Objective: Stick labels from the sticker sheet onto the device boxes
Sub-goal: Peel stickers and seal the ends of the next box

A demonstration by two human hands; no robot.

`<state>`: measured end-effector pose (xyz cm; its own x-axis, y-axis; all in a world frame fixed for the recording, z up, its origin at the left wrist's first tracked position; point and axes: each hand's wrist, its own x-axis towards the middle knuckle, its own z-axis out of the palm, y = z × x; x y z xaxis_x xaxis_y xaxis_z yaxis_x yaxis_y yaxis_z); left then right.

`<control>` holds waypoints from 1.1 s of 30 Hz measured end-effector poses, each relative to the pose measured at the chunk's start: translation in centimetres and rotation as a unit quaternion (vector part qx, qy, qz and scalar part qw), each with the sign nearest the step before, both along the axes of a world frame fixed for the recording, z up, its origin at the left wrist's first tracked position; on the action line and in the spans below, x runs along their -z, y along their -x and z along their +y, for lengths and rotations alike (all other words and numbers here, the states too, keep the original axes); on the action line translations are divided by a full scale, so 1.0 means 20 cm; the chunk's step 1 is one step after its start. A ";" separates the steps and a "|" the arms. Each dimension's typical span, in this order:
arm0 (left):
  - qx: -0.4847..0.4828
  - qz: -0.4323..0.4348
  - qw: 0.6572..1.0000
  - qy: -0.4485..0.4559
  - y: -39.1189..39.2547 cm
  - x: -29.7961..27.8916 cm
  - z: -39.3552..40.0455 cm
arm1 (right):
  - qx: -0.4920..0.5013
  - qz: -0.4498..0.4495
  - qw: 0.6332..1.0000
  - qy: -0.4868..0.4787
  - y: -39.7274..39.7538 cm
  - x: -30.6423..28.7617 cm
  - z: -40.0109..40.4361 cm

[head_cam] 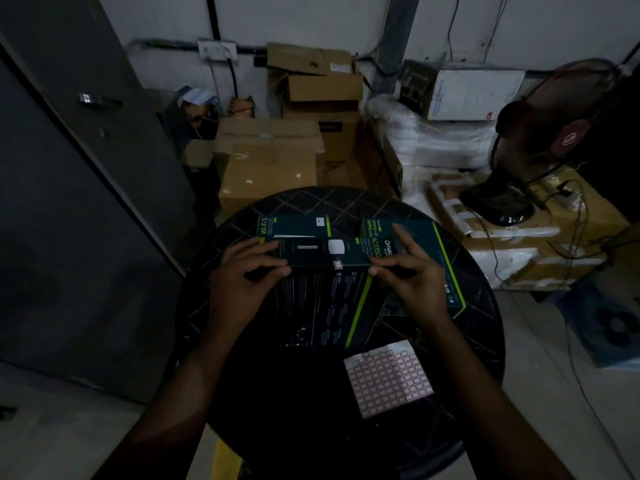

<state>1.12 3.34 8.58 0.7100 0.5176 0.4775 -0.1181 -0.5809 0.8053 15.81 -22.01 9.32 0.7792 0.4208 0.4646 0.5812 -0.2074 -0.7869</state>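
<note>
A dark green device box (322, 292) is tilted up over the round black table (311, 393), its narrow side facing me with a small pink label (337, 264) stuck near the edge. My left hand (242, 275) grips the box's left end and my right hand (412, 271) grips its right end. Two more dark device boxes lie behind it: one marked Wi-Fi 5 (294, 226) at the back left, one (440, 258) at the right under my right hand. The sticker sheet (389, 377), white with rows of pink labels, lies flat on the table to the front right.
Brown cardboard cartons (270, 168) are stacked on the floor behind the table. A black pedestal fan (540, 140) stands on taped cartons at the right, with loose cables hanging near it. A grey door (69, 202) fills the left side.
</note>
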 end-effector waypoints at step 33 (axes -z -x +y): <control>0.083 0.184 0.759 0.619 0.07 -0.27 -0.01 | -0.155 0.207 0.966 -0.013 0.02 -0.07 -0.16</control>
<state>-0.27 3.06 13.98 0.7820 0.2970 -0.5479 0.2580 0.6459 0.7185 15.35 -25.24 10.76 0.7388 0.6561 0.1538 0.2460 -0.0500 -0.9680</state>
